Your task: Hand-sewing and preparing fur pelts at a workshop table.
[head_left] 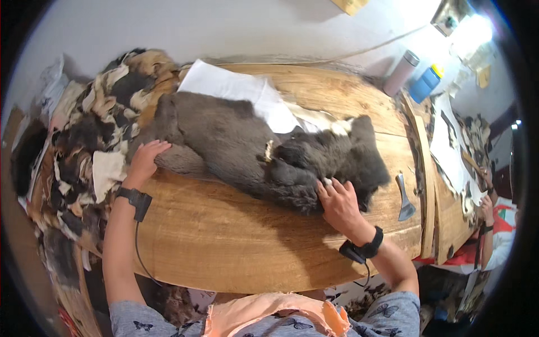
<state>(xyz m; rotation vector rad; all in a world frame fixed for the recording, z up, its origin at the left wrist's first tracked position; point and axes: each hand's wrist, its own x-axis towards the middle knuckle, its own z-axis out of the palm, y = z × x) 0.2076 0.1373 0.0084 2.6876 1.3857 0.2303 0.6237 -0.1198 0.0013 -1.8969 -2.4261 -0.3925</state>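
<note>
A large dark grey-brown fur pelt (224,135) lies across the wooden table, bunched and folded toward its right end. My left hand (147,162) rests on the pelt's left end, fingers stretched out over the fur. At the lower right edge, my right hand (341,205) has its fingers bent into the folded fur, gripping it. A small whitish bit shows beside those fingertips. Under the pelt's far side lies a white sheet (224,81), partly covered. To the right of my right hand is a metal blade tool (405,199) with a wide curved edge.
Mixed fur scraps (90,135) are heaped at the left. A pink-grey flask (401,73) and a blue bottle (426,83) stand at the back right. Wooden strips (426,185) run along the table's right side. Beyond them, another person's hands (487,205) work near white material.
</note>
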